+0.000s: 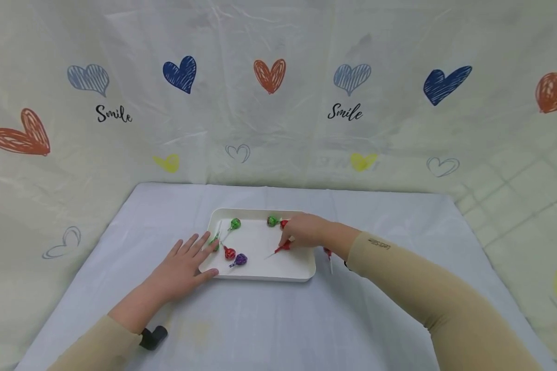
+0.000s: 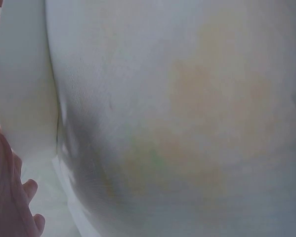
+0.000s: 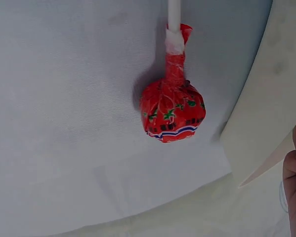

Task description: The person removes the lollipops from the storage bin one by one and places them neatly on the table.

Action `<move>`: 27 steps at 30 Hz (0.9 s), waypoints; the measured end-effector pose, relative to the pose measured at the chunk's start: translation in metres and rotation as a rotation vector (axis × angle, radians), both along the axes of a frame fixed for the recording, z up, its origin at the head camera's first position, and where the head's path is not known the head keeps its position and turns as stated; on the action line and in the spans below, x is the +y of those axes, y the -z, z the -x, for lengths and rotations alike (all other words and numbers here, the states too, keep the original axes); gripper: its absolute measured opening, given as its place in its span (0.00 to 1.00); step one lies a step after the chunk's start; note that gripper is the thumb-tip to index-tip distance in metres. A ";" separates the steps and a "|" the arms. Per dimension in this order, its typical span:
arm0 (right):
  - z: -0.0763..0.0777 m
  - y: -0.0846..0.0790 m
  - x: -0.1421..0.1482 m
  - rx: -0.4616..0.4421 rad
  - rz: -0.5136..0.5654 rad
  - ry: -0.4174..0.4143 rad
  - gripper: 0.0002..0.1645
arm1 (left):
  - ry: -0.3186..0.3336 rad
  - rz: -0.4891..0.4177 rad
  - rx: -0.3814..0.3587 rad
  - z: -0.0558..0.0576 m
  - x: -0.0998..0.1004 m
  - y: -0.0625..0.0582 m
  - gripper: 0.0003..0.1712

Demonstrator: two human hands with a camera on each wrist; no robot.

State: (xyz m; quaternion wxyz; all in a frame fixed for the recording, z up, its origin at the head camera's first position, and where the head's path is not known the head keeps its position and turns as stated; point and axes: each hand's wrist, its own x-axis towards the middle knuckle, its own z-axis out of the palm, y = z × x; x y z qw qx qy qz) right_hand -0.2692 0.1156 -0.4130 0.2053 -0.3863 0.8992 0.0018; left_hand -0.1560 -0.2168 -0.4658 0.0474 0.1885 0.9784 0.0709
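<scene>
A white tray (image 1: 255,276) holds several wrapped lollipops. My left hand (image 1: 178,270) rests on the tray's left edge with its fingers spread. Under and beside those fingers lie a green lollipop (image 1: 235,223), a red lollipop (image 1: 229,253) and a purple lollipop (image 1: 241,259). Over the tray's right side, my right hand (image 1: 306,231) pinches another red lollipop (image 1: 285,246), its white stick pointing down and left. Close to that hand are a green lollipop (image 1: 272,221) and a partly hidden red one at the back rim. The left wrist view catches only some fingers (image 2: 12,192) beside the tray wall.
Outside the tray on the right, a red lollipop (image 3: 172,111) lies on the white tablecloth (image 1: 260,324), partly behind my right wrist in the head view. A backdrop (image 1: 278,129) printed with hearts stands behind the table. A black strap piece (image 1: 154,337) sits at my left wrist.
</scene>
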 end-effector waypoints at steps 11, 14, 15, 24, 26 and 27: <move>-0.005 -0.002 0.008 -0.010 0.062 -0.007 0.18 | 0.002 -0.004 0.004 0.000 -0.002 0.001 0.47; -0.005 -0.004 0.009 -0.030 0.066 0.055 0.18 | 0.003 -0.002 0.001 0.000 -0.002 0.001 0.47; -0.004 -0.004 0.009 -0.033 0.064 0.072 0.18 | 0.003 -0.001 0.001 0.000 -0.002 0.001 0.47; -0.001 0.000 0.010 -0.025 0.048 0.149 0.16 | 0.004 0.002 0.001 -0.002 -0.001 -0.003 0.46; -0.002 0.000 0.009 -0.016 0.041 0.151 0.15 | 0.004 0.001 -0.001 -0.002 -0.001 -0.003 0.46; -0.002 0.000 0.009 -0.011 0.037 0.154 0.15 | 0.004 0.002 -0.001 -0.002 -0.001 -0.003 0.46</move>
